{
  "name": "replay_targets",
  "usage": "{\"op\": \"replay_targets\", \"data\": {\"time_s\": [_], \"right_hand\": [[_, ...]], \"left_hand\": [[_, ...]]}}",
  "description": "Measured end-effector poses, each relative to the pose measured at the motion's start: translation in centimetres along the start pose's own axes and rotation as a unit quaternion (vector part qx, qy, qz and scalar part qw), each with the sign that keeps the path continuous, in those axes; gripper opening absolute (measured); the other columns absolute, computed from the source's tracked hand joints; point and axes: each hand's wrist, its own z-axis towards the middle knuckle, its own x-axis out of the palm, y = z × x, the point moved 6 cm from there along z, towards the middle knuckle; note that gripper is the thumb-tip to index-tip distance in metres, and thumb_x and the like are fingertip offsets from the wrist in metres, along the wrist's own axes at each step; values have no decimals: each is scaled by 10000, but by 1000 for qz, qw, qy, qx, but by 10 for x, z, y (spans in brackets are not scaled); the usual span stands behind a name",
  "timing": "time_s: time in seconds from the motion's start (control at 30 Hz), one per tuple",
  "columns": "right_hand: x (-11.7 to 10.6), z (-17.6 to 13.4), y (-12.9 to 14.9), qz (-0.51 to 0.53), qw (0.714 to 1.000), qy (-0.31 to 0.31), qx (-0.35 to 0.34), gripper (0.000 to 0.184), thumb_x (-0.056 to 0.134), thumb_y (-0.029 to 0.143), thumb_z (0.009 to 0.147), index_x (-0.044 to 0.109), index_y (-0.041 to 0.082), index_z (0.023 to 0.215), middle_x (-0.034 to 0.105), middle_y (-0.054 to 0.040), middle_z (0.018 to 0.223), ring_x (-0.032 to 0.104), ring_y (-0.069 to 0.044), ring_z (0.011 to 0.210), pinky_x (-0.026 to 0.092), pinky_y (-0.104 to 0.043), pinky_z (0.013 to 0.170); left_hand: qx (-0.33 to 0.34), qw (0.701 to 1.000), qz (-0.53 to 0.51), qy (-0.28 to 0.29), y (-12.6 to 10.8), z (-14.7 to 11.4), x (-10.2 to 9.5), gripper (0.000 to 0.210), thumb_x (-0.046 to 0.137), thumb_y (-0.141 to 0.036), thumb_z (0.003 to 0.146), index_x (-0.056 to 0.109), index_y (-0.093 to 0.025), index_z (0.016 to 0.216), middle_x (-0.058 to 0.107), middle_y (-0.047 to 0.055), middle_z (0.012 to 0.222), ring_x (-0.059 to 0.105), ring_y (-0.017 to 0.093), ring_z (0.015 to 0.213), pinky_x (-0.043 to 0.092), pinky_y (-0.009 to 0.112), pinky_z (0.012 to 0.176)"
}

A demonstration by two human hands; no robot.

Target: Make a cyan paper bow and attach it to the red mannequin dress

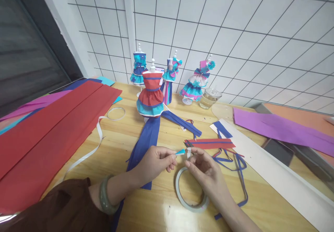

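My left hand (162, 159) pinches a small folded piece of turquoise crepe paper (180, 152) between thumb and fingers. Just right of it, my right hand (205, 167) holds a short whitish piece of tape (189, 152) at its fingertips, close to the paper's end. Below the right hand a roll of tape (180, 186) lies flat on the table, partly covered by that hand. In front of both hands stands a mini dress form (150, 93) dressed in red, blue and turquoise paper. A long blue paper strip (147, 138) runs from its base under my left forearm.
Three more dressed forms (197, 82) stand by the tiled wall, near a glass cup (208, 98). Red paper sheets (60, 134) cover the left side. At right lie blue strips (241, 176), a red strip (214, 143), a white sheet (271, 169) and purple paper (281, 127).
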Motion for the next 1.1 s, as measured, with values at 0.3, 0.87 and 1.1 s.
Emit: {"op": "replay_targets", "data": {"time_s": [0.3, 0.87, 1.1], "right_hand": [[9, 0, -2, 106, 994, 31, 11, 488, 691, 249, 678, 404, 250, 1072, 632, -30, 771, 618, -205, 793, 469, -379, 754], [5, -5, -3, -61, 997, 20, -48, 408, 601, 253, 745, 430, 251, 1116, 594, -24, 745, 609, -189, 707, 477, -370, 745], [13, -13, 10, -238, 953, 53, -180, 445, 548, 141, 758, 406, 281, 1156, 541, -91, 1100, 558, -233, 968, 407, -436, 890]], "left_hand": [[-40, 998, 48, 24, 2, -7, 10, 215, 505, -269, 742, 632, -131, 636, 544, 2, 544, 500, 96, 523, 410, 204, 515], [-6, 1000, -11, -20, -9, -7, -3, 396, 527, -228, 744, 464, -158, 1128, 478, 154, 1197, 522, 266, 1021, 486, 174, 399], [-37, 998, -46, 21, -4, -11, 15, 462, 503, -113, 728, 414, -163, 1178, 517, 130, 1108, 602, 173, 817, 535, 314, 652]]}}
